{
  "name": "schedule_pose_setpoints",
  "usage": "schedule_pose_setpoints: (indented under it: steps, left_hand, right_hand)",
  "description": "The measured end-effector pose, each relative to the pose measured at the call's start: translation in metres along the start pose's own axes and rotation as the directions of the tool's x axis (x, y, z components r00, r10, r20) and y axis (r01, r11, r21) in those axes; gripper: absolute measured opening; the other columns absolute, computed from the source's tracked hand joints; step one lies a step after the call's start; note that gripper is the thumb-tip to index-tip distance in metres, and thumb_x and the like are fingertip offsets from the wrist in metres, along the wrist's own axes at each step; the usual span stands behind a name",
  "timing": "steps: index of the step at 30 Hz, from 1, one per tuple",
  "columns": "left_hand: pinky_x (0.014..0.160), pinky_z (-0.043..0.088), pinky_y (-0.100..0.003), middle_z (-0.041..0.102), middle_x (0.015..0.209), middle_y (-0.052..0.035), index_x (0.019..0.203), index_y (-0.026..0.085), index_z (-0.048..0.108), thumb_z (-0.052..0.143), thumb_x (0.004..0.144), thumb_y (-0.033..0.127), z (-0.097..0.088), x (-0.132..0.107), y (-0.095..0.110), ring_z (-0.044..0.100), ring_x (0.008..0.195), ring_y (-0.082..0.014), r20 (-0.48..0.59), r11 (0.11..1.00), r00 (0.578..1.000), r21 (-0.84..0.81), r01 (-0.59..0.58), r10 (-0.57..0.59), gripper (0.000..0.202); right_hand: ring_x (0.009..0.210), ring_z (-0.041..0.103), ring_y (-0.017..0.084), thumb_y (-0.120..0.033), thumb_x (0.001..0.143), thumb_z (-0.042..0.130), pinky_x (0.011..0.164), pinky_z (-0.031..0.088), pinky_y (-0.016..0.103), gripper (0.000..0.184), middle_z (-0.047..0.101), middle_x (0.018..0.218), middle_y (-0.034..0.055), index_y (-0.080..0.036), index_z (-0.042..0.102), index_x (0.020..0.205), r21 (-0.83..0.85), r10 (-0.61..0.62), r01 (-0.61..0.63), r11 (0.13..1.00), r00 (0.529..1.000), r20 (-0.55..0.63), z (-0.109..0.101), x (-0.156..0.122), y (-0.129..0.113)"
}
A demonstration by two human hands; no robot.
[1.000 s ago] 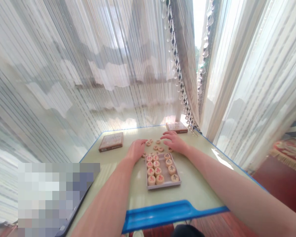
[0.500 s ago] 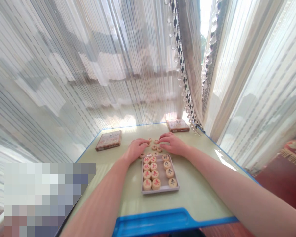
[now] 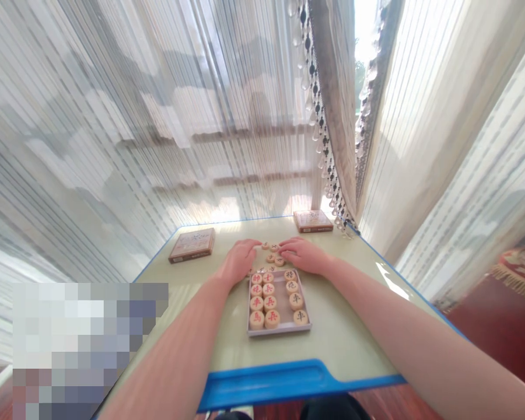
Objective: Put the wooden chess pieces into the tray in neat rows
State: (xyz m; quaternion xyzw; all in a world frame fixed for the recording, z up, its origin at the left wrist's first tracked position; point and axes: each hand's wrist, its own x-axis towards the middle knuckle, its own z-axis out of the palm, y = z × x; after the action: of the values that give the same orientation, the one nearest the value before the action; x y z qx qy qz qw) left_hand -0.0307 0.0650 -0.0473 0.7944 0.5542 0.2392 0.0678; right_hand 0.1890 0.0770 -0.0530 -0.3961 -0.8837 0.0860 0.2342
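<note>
A shallow grey tray (image 3: 280,328) lies on the pale green table (image 3: 341,338) and holds several round wooden chess pieces (image 3: 269,302) with red or black characters. Several loose pieces (image 3: 272,255) lie on the table just beyond the tray. My left hand (image 3: 240,261) rests palm down to their left, fingers curled toward them. My right hand (image 3: 303,255) rests to their right, fingers bent over the nearest pieces. Whether either hand grips a piece is hidden.
Two flat brown boxes lie on the table: one at the back left (image 3: 192,244), one at the back right (image 3: 312,220). The table has a blue front lip (image 3: 266,382). Sheer striped curtains (image 3: 157,128) and a beaded drape (image 3: 328,134) hang close behind.
Both hands have drawn closer together around the loose pieces beyond the tray. The view has shifted slightly.
</note>
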Motion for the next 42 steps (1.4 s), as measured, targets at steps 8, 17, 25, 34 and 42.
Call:
schedule_pose_setpoints:
  steps: [8,17,25,34,42]
  left_hand:
    - [0.102,0.035,-0.033,0.064,0.113,-0.003,0.106,0.021,0.066,0.032,0.086,0.029,-0.003,0.001,0.001,0.051,0.112,-0.0201,-0.002,1.0,1.0,-0.007,-0.014,0.014,0.04]
    - [0.095,0.04,-0.031,0.065,0.111,-0.0029,0.104,0.023,0.066,0.041,0.084,0.038,-0.003,-0.002,-0.002,0.056,0.106,-0.0204,0.062,0.999,0.998,-0.019,-0.028,0.029,0.036]
    - [0.08,0.047,-0.032,0.068,0.091,-0.0061,0.088,0.017,0.065,0.062,0.07,0.039,-0.01,-0.003,-0.007,0.061,0.087,-0.0204,-0.081,0.962,0.986,-0.243,0.125,-0.148,0.028]
    - [0.08,0.047,-0.035,0.068,0.091,-0.0079,0.102,0.015,0.061,0.075,0.06,0.039,-0.015,-0.005,0.024,0.062,0.085,-0.0187,0.048,0.623,0.991,-0.773,0.116,-0.125,0.05]
    - [0.072,0.046,-0.031,0.068,0.082,-0.0063,0.096,0.013,0.064,0.075,0.062,0.035,-0.027,-0.014,0.037,0.063,0.077,-0.0164,0.182,0.527,0.979,-0.825,0.205,-0.097,0.041]
  right_hand:
    - [0.104,0.056,0.02,-0.02,0.086,0.043,0.096,0.04,0.034,0.027,0.065,0.11,0.0038,-0.021,0.068,0.095,-0.008,0.021,-0.021,1.0,1.0,-0.02,0.003,0.0,0.004]
    - [0.105,0.056,0.022,-0.021,0.086,0.041,0.095,0.041,0.036,0.029,0.065,0.11,0.0067,-0.018,0.068,0.098,-0.051,0.01,-0.01,0.999,1.0,0.009,0.001,-0.002,0.0]
    - [0.103,0.056,0.021,-0.022,0.088,0.04,0.094,0.041,0.035,0.03,0.064,0.11,0.0087,-0.017,0.068,0.097,-0.09,0.051,-0.054,0.994,0.998,-0.033,-0.002,-0.006,-0.005]
    - [0.102,0.054,0.02,-0.03,0.086,0.05,0.091,0.044,0.036,0.025,0.063,0.109,0.006,-0.023,0.063,0.107,-0.018,-0.151,0.16,0.987,0.886,-0.439,-0.012,-0.013,-0.039]
    - [0.088,0.059,0.017,-0.027,0.086,0.051,0.08,0.048,0.031,0.017,0.066,0.094,0.006,-0.021,0.065,0.095,0.003,-0.238,0.272,0.962,0.847,-0.475,-0.008,-0.014,-0.044]
